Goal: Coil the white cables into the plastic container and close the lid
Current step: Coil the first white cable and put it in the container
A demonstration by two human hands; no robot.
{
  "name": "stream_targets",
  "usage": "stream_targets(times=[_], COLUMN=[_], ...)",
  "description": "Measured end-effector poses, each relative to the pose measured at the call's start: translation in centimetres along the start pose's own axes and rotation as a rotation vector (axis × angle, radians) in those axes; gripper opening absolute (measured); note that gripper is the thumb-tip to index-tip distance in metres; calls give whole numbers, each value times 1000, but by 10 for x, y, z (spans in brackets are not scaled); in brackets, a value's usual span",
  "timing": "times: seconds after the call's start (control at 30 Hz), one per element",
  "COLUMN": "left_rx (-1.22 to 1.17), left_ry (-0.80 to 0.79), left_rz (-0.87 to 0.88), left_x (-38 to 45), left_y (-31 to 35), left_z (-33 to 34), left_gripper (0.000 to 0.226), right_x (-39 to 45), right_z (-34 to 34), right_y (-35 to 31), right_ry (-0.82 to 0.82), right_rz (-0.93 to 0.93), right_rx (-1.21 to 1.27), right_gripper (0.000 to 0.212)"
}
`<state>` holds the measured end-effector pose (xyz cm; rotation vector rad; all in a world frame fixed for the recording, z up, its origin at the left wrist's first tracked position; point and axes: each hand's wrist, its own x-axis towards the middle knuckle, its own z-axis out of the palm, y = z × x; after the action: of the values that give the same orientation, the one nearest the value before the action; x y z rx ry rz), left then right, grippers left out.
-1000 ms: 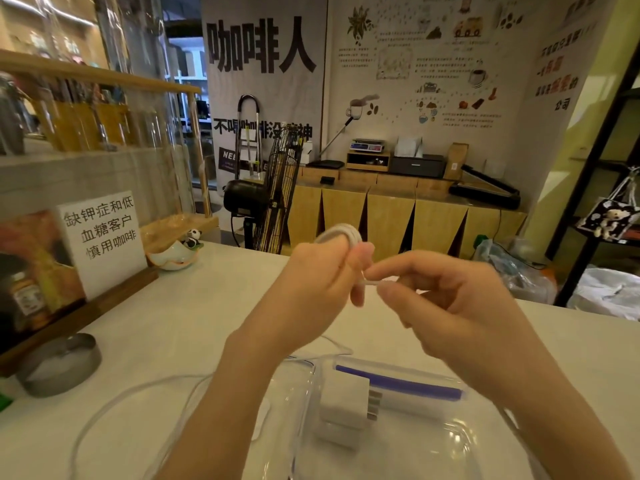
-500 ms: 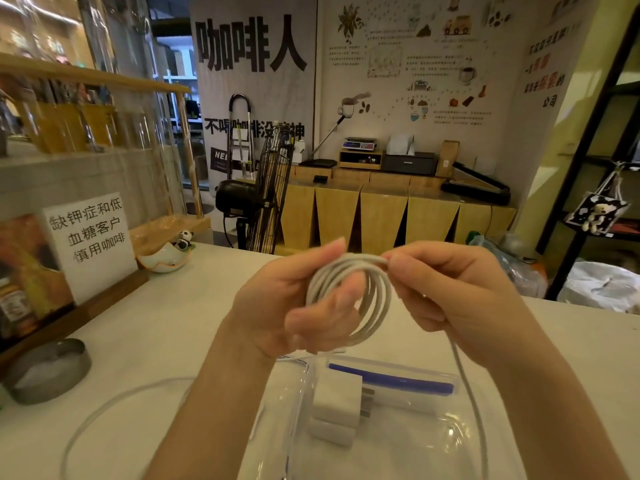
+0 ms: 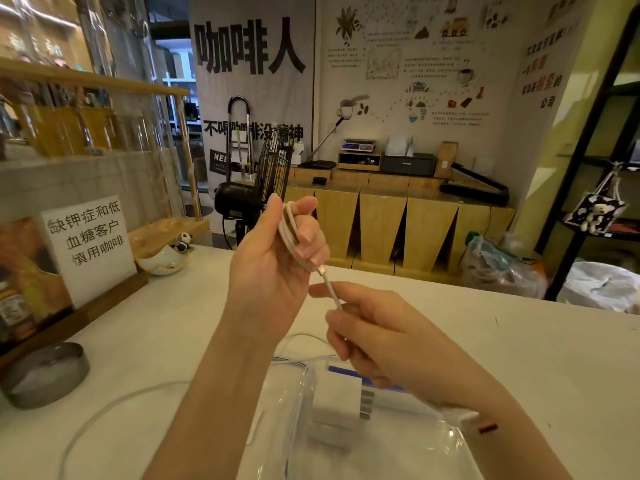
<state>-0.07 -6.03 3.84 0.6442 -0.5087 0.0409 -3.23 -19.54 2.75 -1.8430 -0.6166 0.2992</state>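
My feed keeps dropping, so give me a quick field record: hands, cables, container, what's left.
left hand: raised, gripping a coiled cable
right hand: pinching that cable's free end just below the coil
second cable: loose on the table, left of the container
container: open, clear, under the hands
in container: white charger; the coil is not in yet
lid: clear, seems to lie open at the container's left
left to do: put the coil in, coil the second cable, close the lid
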Motion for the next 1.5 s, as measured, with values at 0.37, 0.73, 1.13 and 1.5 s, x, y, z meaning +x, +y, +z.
stream_targets(times=[0.37,0.73,1.13,1.5], left_rx=[935,1200,223,-305], left_ry=[33,-270,-593,-455], left_rz=[255,-205,-723,-784], left_x=[1,-7,-6,0], left_y=[-23,-35,-23,-22], left_z=[-4,-1,2,-2], left_gripper=[32,48,58,41], right_x=[-10,-30,-12,-4], right_z=[-6,-36,-41,-34], right_y=[-5,-22,-2,9], right_ry=[-91,227,335,335], right_rz=[-42,-334,-603,-496], right_rx=[-471,-857,-176,-356], right_gripper=[22,29,18,27])
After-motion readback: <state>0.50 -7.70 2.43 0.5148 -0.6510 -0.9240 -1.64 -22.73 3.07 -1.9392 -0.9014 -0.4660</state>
